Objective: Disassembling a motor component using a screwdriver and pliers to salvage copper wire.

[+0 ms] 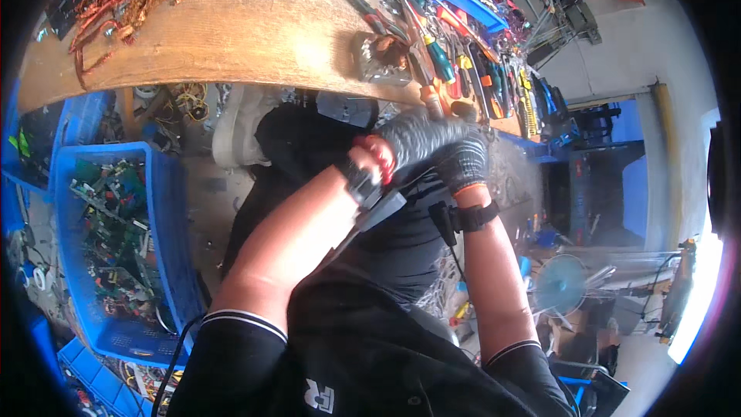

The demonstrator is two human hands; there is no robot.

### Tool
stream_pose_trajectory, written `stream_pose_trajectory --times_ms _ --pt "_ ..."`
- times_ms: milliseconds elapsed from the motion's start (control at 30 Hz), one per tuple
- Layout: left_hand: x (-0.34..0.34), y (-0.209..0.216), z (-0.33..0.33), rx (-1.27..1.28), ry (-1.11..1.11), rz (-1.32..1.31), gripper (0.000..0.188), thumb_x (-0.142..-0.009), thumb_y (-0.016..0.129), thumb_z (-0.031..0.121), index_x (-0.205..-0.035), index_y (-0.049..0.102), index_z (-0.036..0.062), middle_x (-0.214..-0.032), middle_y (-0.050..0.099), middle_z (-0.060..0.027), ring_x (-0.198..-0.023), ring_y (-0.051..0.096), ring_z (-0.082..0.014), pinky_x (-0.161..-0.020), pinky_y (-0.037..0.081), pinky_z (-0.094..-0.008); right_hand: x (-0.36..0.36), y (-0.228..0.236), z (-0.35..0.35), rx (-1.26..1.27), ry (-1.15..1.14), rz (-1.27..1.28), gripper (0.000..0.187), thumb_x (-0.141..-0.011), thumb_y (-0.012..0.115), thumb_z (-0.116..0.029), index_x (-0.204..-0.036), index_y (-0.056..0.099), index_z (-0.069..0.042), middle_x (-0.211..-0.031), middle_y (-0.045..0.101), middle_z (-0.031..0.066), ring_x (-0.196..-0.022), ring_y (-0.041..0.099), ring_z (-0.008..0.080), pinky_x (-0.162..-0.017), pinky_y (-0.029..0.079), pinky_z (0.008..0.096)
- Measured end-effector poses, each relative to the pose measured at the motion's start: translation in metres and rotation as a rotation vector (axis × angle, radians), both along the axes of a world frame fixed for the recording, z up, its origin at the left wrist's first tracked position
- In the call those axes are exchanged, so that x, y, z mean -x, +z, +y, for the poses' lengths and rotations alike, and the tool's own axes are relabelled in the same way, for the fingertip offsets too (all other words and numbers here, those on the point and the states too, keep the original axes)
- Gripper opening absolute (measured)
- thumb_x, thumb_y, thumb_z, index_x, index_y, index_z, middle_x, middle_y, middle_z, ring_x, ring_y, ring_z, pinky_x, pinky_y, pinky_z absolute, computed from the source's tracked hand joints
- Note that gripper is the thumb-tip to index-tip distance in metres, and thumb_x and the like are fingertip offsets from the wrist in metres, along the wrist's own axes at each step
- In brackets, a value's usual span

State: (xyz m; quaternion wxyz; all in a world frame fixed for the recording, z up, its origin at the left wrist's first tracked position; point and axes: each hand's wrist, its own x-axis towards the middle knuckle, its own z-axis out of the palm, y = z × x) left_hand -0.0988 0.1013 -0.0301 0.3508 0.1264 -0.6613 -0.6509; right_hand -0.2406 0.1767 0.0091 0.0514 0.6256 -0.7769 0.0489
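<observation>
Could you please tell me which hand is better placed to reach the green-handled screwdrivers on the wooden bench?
Probably the right hand: its dark knitted glove sits just below the green-handled screwdrivers at the wooden bench edge. The left hand is farther away and grips a dark flat part.

Your two forearms rise from the near edge and meet in the middle, close under the bench edge. Your left hand (378, 156), in a grey glove with a red patch, is curled tight, its wrist bent toward the right. Your right hand (455, 156), gloved in dark grey with an orange cuff, is closed and touches the left. A black strap circles your right wrist (472, 216).
</observation>
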Motion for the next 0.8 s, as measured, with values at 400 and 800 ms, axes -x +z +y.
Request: stream_pose_trajectory --times_ms 400,800 --pt "-0.072 0.012 -0.105 0.879 0.673 -0.406 0.055 -0.081 0.081 0.039 -0.126 0.066 0.0122 -0.126 0.068 -0.0180 -0.112 0.065 -0.0373 -0.098 0.052 -0.0475 -0.018 -0.009 -0.007 0.062 0.049 0.270 0.038 -0.094 0.066 -0.043 -0.099 0.066 -0.006 -0.099 0.067 0.0213 -0.089 0.068 0.0408 -0.080 0.054 0.0515" --pt "-0.071 0.019 -0.101 0.721 0.572 -0.415 0.076 -0.076 0.088 0.044 -0.136 0.058 0.0072 -0.119 0.070 -0.0195 -0.108 0.068 -0.0372 -0.096 0.053 -0.0460 0.013 0.023 -0.032 0.157 0.141 0.104 0.019 -0.086 0.068 -0.018 -0.100 0.066 -0.005 -0.106 0.065 0.0197 -0.098 0.064 0.0412 -0.084 0.053 0.0512"
